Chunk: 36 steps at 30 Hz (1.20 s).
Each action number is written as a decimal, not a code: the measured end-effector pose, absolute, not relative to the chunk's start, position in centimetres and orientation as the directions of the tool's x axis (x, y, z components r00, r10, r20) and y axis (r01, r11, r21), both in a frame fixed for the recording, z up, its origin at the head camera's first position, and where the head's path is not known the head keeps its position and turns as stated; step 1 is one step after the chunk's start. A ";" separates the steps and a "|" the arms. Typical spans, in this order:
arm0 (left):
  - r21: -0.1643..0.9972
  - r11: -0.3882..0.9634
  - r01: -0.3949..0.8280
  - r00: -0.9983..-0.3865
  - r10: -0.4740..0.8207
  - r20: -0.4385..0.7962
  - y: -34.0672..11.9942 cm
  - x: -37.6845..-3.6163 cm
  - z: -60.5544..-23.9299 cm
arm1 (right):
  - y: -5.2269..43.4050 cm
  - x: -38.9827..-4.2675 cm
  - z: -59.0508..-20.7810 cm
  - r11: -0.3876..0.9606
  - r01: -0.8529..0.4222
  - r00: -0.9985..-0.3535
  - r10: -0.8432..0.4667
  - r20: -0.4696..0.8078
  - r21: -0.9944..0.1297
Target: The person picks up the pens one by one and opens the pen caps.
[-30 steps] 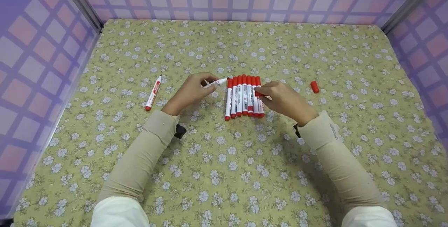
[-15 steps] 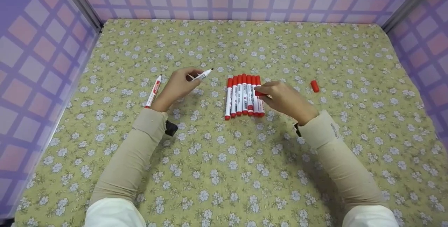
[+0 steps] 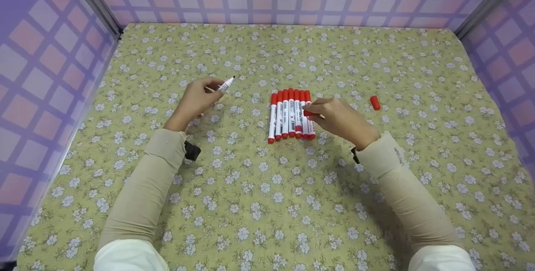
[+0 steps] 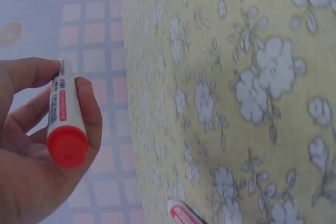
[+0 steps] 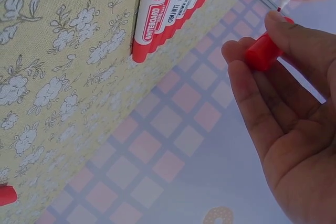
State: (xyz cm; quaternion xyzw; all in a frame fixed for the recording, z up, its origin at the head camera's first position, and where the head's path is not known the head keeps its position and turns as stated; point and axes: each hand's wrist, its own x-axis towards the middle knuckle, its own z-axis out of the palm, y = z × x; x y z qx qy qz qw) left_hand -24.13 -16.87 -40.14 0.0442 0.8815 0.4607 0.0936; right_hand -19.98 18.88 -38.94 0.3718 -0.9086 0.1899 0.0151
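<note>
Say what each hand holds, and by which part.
The left hand grips an uncapped marker by its barrel. The right hand pinches a red cap at its sides.

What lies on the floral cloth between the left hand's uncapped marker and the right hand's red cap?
In the head view, a row of capped red-and-white markers lies between the left hand and right hand.

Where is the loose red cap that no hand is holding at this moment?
In the head view the loose red cap lies on the flowered cloth, to the right of the right hand and the row of markers.
</note>
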 end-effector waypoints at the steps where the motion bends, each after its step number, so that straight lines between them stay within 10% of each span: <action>1: 0.823 0.568 -0.016 -0.980 0.152 -0.124 -17.1 -24.1 -40.1 | 18.9 -20.0 -39.0 0.653 -0.680 -0.724 -0.669 0.166 -0.334; 36: 0.777 0.578 -0.250 -0.968 -0.151 -0.200 -24.2 -24.3 -41.9 | 19.4 -20.0 -39.2 0.663 -0.684 -0.724 -0.667 0.176 -0.303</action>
